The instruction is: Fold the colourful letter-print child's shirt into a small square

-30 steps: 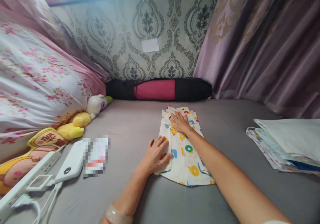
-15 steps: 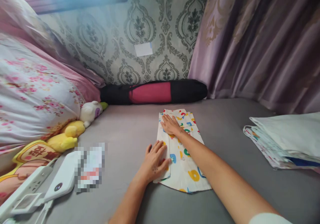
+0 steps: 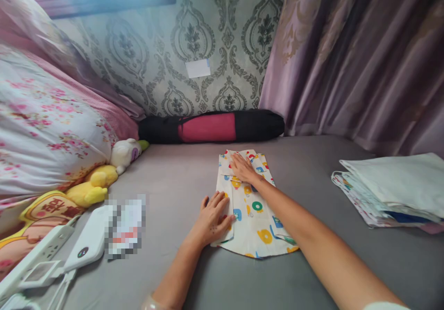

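A white shirt [image 3: 251,227] printed with colourful shapes lies folded on the grey bed, its sides turned inward and its curved hem toward me. My left hand [image 3: 214,220] rests flat on the shirt's left edge, fingers stretched out. Farther up, near the collar end, my right hand [image 3: 244,167] lies palm down with its fingers spread. Neither hand grips the cloth. The right forearm crosses over the shirt's right side and hides part of it.
A stack of folded cloths [image 3: 391,190] sits on the right. By the wall lies a black and red long bag [image 3: 208,127]. On the left are plush toys [image 3: 92,185], a power bank [image 3: 92,238], a power strip [image 3: 45,250] and a blurred-out item [image 3: 126,227].
My right hand has slid a little rightward and away from me across the top of the shirt. My left hand stays at the left edge. The view has shifted slightly.
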`<state>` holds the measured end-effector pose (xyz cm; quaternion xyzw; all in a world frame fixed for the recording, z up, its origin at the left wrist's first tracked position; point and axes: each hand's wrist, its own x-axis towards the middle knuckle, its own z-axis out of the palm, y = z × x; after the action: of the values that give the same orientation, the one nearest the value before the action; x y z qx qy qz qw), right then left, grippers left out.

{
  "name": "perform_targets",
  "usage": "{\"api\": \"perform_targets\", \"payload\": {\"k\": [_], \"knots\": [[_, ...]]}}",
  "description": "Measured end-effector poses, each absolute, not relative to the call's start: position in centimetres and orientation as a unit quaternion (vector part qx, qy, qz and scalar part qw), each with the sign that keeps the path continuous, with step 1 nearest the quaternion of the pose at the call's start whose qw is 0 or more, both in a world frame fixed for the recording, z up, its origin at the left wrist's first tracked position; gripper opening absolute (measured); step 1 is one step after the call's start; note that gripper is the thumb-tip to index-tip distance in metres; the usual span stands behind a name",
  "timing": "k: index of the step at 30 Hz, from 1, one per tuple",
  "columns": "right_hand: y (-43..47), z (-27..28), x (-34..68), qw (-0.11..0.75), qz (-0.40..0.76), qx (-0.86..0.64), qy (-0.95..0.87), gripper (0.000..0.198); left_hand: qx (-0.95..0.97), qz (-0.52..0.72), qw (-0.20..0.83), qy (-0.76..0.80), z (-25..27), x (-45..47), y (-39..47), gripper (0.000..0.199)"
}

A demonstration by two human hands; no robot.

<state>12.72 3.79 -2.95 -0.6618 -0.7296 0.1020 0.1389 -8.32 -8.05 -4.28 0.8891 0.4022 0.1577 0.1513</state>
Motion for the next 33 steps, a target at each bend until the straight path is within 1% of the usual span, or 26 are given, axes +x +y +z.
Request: {"api": "perform_targets", "payload": {"k": [5, 7, 15, 20, 22, 24, 29, 33], "knots": [[1.5, -3.8, 15.0, 0.081, 0.079, -0.684, -0.72, 0.061, 0.889, 0.169, 0.156, 0.395, -4.2, -8.3, -8.2, 0.05], [1.0, -4.5, 15.2, 0.07, 0.066, -0.685, -0.722, 0.06, 0.889, 0.171, 0.157, 0.393, -4.1, -8.4, -8.3, 0.049], [0.8, -5.4, 14.7, 0.077, 0.038, -0.69, -0.719, 0.058, 0.89, 0.167, 0.151, 0.396, -3.9, -8.5, -8.5, 0.048], [0.3, -4.4, 15.1, 0.079, 0.096, -0.672, -0.73, 0.06, 0.892, 0.163, 0.148, 0.394, -4.0, -8.7, -8.6, 0.049], [-0.7, -3.9, 15.4, 0.086, 0.109, -0.656, -0.742, 0.061, 0.895, 0.165, 0.147, 0.388, -4.0, -8.8, -8.8, 0.049], [-2.4, -3.4, 15.6, 0.092, 0.099, -0.639, -0.758, 0.06, 0.897, 0.169, 0.147, 0.381, -3.8, -8.8, -9.2, 0.049], [-7.4, -3.3, 15.8, 0.074, 0.079, -0.612, -0.783, 0.059, 0.903, 0.176, 0.148, 0.362, -3.4, -8.8, -9.9, 0.045], [-9.3, -4.0, 15.2, 0.06, 0.07, -0.609, -0.788, 0.061, 0.907, 0.185, 0.152, 0.347, -3.4, -8.7, -10.1, 0.041]]}}
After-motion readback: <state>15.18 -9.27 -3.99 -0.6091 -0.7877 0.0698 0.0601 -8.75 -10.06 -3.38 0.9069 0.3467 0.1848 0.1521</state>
